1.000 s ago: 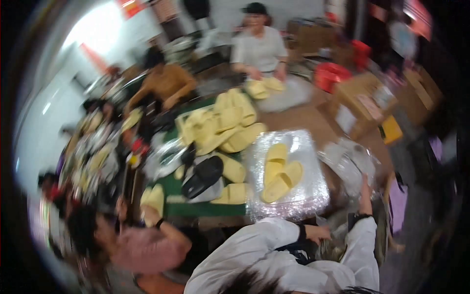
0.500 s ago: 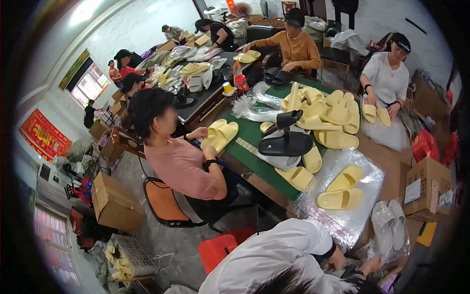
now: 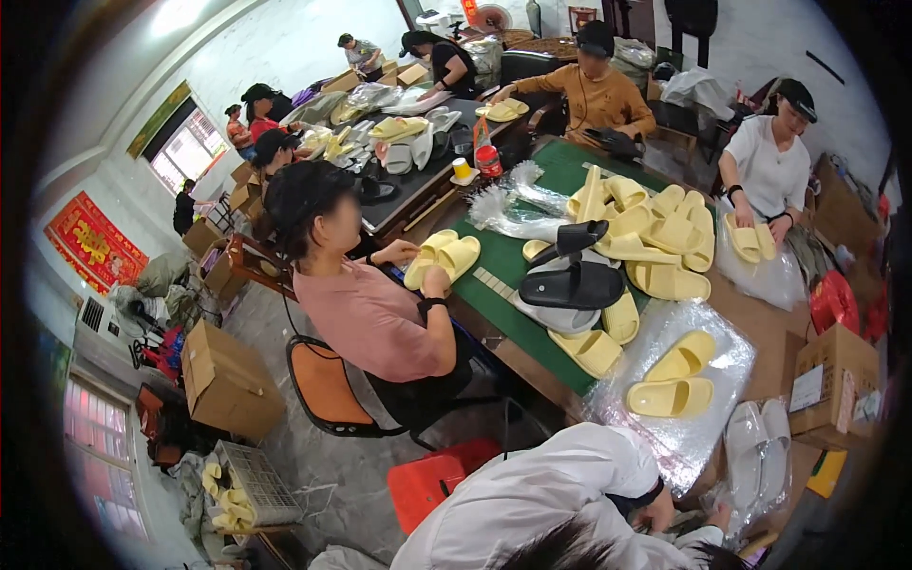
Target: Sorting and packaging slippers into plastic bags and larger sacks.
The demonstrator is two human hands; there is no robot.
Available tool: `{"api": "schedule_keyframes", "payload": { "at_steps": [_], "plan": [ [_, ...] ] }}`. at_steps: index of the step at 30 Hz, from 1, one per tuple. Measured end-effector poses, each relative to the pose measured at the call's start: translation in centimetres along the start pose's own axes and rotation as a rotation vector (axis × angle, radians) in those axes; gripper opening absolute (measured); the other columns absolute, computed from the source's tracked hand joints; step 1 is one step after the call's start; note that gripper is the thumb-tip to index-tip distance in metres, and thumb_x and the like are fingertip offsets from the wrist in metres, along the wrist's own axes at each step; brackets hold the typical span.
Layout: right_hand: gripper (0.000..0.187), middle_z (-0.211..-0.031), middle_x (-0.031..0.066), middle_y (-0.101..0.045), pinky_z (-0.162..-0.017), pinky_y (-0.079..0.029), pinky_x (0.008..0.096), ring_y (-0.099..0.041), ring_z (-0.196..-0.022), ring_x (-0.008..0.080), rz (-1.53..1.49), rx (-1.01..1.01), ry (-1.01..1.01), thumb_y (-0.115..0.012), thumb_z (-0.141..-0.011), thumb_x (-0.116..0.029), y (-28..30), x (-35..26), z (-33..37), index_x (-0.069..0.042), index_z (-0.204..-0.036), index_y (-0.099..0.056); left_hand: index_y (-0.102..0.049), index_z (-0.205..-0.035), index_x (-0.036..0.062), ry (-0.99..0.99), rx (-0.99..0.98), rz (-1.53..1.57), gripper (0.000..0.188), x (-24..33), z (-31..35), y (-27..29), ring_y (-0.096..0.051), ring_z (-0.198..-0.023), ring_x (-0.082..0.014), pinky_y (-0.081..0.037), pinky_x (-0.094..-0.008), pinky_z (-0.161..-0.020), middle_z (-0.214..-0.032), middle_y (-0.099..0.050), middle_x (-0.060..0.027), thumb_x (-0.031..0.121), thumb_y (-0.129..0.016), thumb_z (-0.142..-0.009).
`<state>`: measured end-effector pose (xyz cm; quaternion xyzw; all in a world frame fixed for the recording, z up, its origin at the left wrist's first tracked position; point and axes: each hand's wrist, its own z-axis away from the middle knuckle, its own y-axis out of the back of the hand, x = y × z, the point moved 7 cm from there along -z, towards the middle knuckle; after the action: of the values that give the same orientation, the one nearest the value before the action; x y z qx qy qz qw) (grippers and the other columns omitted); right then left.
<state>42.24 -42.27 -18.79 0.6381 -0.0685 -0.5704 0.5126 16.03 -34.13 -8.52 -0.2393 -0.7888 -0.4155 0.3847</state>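
Note:
Neither of my own hands shows in the head view. At the lower edge a person in a white shirt [image 3: 532, 494] bends to the right. One of that person's hands [image 3: 655, 513] is near the table edge, the other by bagged white slippers [image 3: 757, 446]. Two yellow slippers [image 3: 671, 397] lie on a stack of clear plastic bags [image 3: 622, 404]. Beyond them, a black slipper [image 3: 573, 285] rests on a grey one, beside a heap of yellow slippers [image 3: 655, 223]. A person in pink [image 3: 370, 313] holds a yellow pair [image 3: 442, 256].
A green mat [image 3: 503, 318] covers part of the table. At right, a person in white [image 3: 768, 161] handles yellow slippers over a plastic bag. A cardboard box [image 3: 834, 375] stands at the right edge. An orange-seated chair [image 3: 332, 385] and a red stool [image 3: 432, 484] are below left.
The whole view has shifted slightly, so things appear further right. The person at right has brought two yellow slippers together over the bag. The person in orange-brown has drawn the black slippers closer.

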Motion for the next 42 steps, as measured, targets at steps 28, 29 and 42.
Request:
{"api": "schedule_keyframes", "payload": {
  "at_steps": [28, 29, 42],
  "plan": [
    [0.030, -0.097, 0.0118, -0.046, -0.081, -0.037, 0.0331, -0.044, -0.093, 0.0232, -0.743, -0.869, -0.189, -0.046, -0.078, -0.015, -18.1, -11.5, -7.2, -0.002, -0.106, -0.047, -0.034, -0.123, 0.0108, 0.451, 0.376, 0.542, 0.056, 4.7, 9.4, -1.6, -0.040, -0.102, -0.0154, -0.037, -0.0312, -0.084, -0.117, -0.040, -0.0054, 0.005, -0.055, -0.072],
    [0.031, -0.098, 0.0118, -0.046, -0.082, -0.037, 0.0332, -0.044, -0.094, 0.0233, -0.787, -0.895, -0.211, -0.046, -0.078, -0.015, -18.2, -11.3, -7.1, -0.002, -0.106, -0.047, -0.033, -0.124, 0.0111, 0.444, 0.405, 0.567, 0.057, 4.8, 9.3, -1.6, -0.039, -0.103, -0.0153, -0.036, -0.0311, -0.085, -0.118, -0.039, -0.0050, 0.005, -0.055, -0.071],
    [0.037, -0.108, 0.0116, -0.044, -0.086, -0.035, 0.0339, -0.042, -0.100, 0.0238, -1.511, -1.050, -0.365, -0.045, -0.080, -0.020, -16.4, -8.7, -5.6, -0.004, -0.114, -0.042, -0.022, -0.132, 0.0152, 0.407, 0.554, 0.868, 0.077, 4.9, 8.2, 1.3, -0.029, -0.115, -0.0135, -0.030, -0.0300, -0.094, -0.131, -0.028, -0.0002, 0.001, -0.057, -0.066]
  ]
}}
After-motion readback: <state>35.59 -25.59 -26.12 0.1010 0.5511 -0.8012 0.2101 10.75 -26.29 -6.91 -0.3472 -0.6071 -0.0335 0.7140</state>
